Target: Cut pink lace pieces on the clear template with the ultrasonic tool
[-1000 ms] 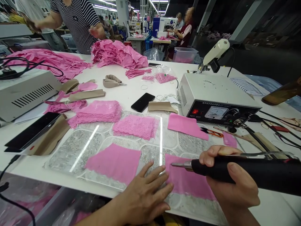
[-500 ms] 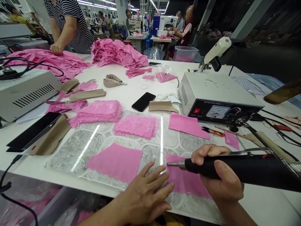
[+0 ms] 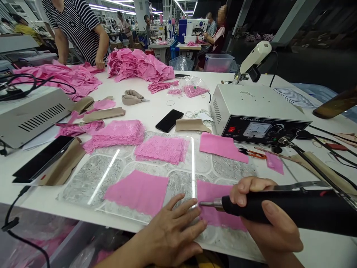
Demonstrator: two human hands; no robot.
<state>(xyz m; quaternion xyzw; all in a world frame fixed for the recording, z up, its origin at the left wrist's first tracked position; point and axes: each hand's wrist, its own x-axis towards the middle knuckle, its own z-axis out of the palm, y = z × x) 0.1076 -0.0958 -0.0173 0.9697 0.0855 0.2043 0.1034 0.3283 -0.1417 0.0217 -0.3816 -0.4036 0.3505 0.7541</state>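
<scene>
My right hand (image 3: 264, 219) grips the black body of a handheld ultrasonic welder (image 3: 292, 206). Its metal tip touches or hovers just over the left edge of a pink fabric piece (image 3: 213, 188); I cannot tell which. My left hand (image 3: 175, 227) lies flat with fingers spread, its fingertips at that same left edge, close to the tip. To its left, another pink fabric piece (image 3: 139, 191) with a wavy lower edge rests on the clear patterned mat (image 3: 75, 182). Part of the right piece is hidden under my right hand and the tool.
Behind are lace stacks (image 3: 160, 149), a folded pink piece (image 3: 223, 147), orange-handled thread snips (image 3: 253, 153) and a phone (image 3: 169, 120). A welder control box (image 3: 259, 108) stands at right with cables. Across the table, a person in stripes handles pink fabric (image 3: 61, 80).
The welder's tip has moved a little down along the fabric's left edge, with my right hand lower too. My left hand stays nearly still. The striped-shirt person's hands have moved apart.
</scene>
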